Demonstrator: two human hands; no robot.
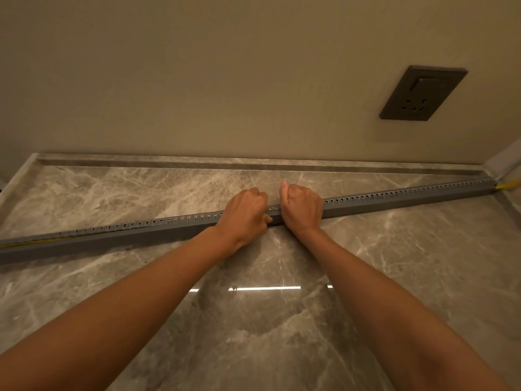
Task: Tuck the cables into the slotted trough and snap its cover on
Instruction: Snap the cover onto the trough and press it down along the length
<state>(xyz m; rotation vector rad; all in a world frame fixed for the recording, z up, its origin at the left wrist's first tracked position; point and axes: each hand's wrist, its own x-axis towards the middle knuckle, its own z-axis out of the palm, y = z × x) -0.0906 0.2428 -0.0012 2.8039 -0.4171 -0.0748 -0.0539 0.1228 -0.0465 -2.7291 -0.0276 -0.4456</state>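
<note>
A long grey slotted trough lies across the marble countertop, running from the lower left to the upper right. My left hand and my right hand sit side by side at its middle, fingers curled over the trough's top. A yellow cable comes out of the trough's right end. Another stretch of yellow cable shows along the top at the left end. Between my hands two small yellowish spots show inside the trough. No separate cover is in view.
A dark wall socket with a switch is set in the beige wall at the upper right. A raised stone ledge runs along the back of the countertop. A bright light streak reflects in the marble in front of my arms.
</note>
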